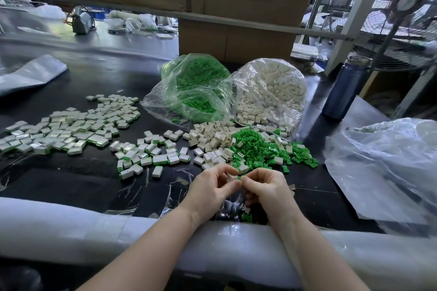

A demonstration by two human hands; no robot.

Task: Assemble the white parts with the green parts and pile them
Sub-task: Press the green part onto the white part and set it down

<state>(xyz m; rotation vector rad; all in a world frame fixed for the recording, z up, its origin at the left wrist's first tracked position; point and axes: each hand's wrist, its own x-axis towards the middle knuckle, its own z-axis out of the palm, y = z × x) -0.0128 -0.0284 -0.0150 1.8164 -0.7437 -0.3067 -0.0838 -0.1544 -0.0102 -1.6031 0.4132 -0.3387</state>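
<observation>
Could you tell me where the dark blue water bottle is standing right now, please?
In the head view the dark blue water bottle stands upright at the table's far right, just right of the clear bag of white parts.

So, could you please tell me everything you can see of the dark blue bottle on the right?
The dark blue bottle stands upright on the black table at its right edge, behind the crumpled clear plastic sheet. It looks like metal, with a wide grey screw cap. Neither hand touches it; it stands apart from the bag of white parts to its left.
</observation>
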